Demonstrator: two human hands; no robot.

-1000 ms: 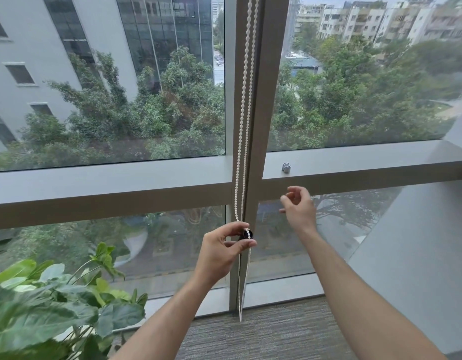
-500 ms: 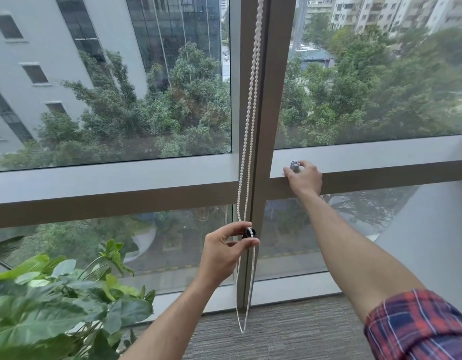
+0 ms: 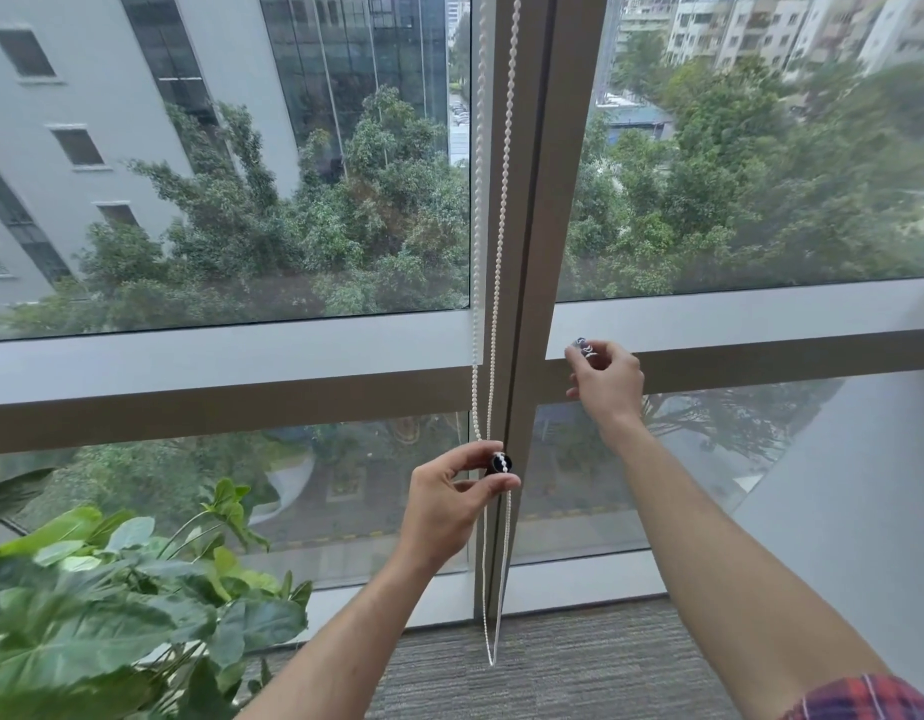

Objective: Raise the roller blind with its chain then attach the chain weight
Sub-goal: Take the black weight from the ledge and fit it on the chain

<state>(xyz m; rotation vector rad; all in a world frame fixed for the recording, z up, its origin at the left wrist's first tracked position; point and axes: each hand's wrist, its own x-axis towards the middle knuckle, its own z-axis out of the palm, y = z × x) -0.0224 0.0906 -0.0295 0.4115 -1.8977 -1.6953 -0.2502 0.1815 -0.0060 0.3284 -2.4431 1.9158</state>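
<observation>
One head cam, fwd/down, close to window frame [image 3: 532,304] w/ both forearms.

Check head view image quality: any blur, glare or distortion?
Head view: even daylight; wide-angle bend in the window frame; trees and right edge smeared; lower glass reflects; left hand, black piece and bead chain sharp; right hand slightly soft.

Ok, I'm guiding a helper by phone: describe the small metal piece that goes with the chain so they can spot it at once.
Start at the vertical window post where the white bead chain hangs. Go right along the horizontal ledge to the right hand, raised in front of it. The small shiny metal piece is pinched at its fingertips, unlike the round black piece that the left hand holds on the chain.
</observation>
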